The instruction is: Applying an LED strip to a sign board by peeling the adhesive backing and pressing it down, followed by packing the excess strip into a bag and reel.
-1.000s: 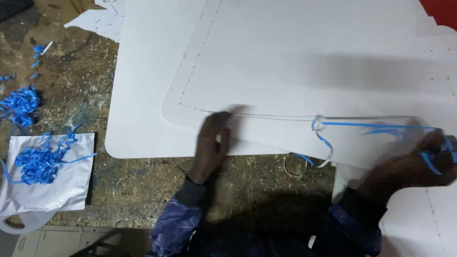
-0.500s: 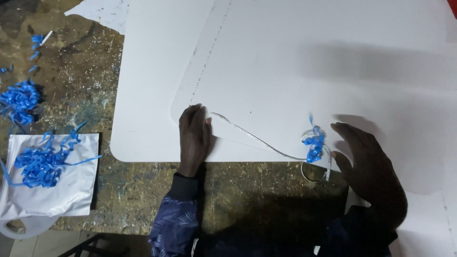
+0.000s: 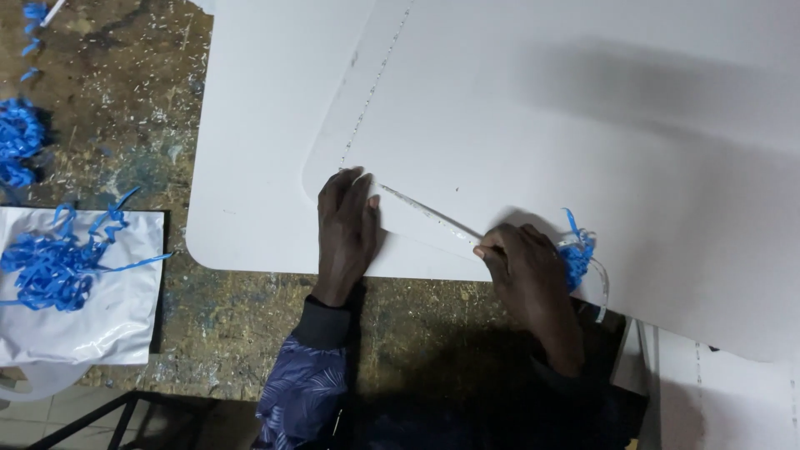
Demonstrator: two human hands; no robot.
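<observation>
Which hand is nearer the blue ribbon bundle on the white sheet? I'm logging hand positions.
Right. The right hand lies against the blue ribbon bundle, just left of it; the left hand rests flat farther left on the sheet's edge.

Left hand (image 3: 346, 229): bare, no glove, no ring or watch visible. Fingernails short and pale at the tips.

Left sleeve (image 3: 304, 383): long, dark navy fabric with a lighter blue-violet leaf or feather print. It ends at the wrist in a plain dark ribbed cuff (image 3: 321, 321), snug, darker than the printed cloth. A thin pale line, possibly a zip or a seam, shows low on the sleeve near the bottom edge of the view; too small to tell which.

Right hand (image 3: 529, 275): bare, no jewellery seen.

Right sleeve (image 3: 583, 392): in deep shadow, reads dark; print and cuff not discernible.
</observation>
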